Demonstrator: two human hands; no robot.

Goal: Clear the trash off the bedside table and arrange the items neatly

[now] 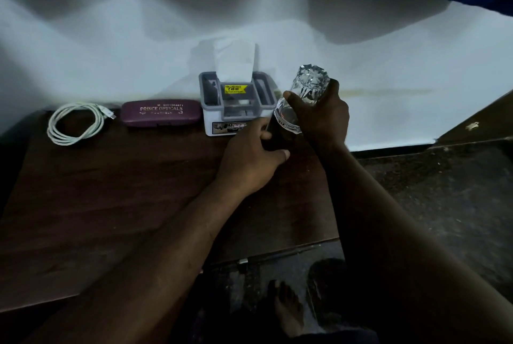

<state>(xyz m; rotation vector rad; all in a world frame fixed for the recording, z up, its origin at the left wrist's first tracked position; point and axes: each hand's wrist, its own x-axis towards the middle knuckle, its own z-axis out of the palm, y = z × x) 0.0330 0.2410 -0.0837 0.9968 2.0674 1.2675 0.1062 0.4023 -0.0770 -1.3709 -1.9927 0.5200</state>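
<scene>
Presently you are arranging: your right grip [319, 113] holds the glass [312, 79] tilted above the bench [111, 191], just beside the organiser box [236, 104]; your left grip [255, 157] curls round a dark object [273, 138], unidentifiable. Next, judged: stand the glass upright in the row

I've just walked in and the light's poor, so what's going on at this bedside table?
A person is tidying it. Their right hand grips a clear glass, tilted base-up, near the right end of the table. The left hand holds a dark object just below, too dim to identify. By the wall sit a coiled white cable, a purple spectacle case and a grey-and-white organiser box with paper in it.
</scene>
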